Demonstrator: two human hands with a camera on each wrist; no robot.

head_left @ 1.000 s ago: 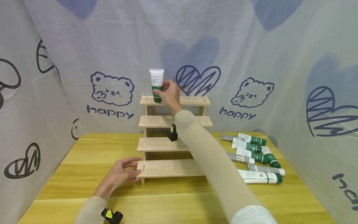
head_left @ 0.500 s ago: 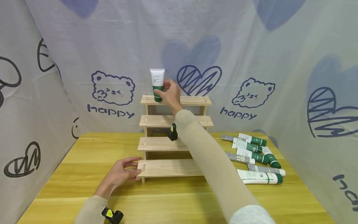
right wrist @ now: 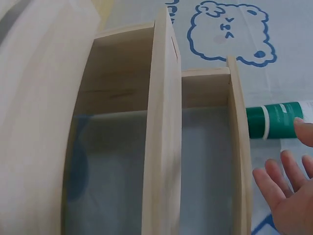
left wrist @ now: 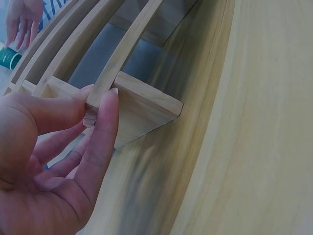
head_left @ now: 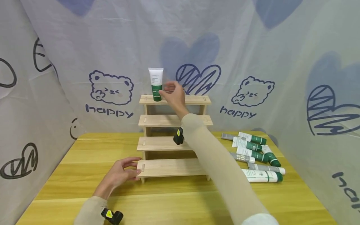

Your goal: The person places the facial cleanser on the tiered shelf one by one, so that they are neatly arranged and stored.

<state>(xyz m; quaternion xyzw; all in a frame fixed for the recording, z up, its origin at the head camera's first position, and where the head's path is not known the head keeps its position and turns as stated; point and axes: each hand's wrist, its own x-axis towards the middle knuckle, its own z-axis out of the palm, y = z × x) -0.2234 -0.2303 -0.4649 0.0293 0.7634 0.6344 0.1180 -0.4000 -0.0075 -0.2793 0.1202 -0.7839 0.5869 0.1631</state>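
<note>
A white and green squeeze tube (head_left: 156, 82) stands upright, cap down, on the left part of the top step of a wooden tiered rack (head_left: 172, 167). Just right of the tube is my right hand (head_left: 176, 96), its fingers spread. In the right wrist view the thumb overlaps the tube (right wrist: 276, 121); whether it touches cannot be told. The other fingers of the right hand (right wrist: 288, 193) are apart from it. My left hand (head_left: 119, 175) pinches the left end of the lowest step; the left wrist view shows thumb and index finger of the left hand (left wrist: 58, 161) on the board's edge.
Several green-and-white and grey tubes (head_left: 250, 156) lie in a loose pile on the wooden table (head_left: 157, 203), right of the rack. A printed curtain (head_left: 194, 28) hangs behind and at both sides. My right forearm crosses in front of the rack.
My right hand has loosened its fingers from the tube and moved slightly right. The tube stays standing on the top step. My left hand keeps its hold on the lowest step.
</note>
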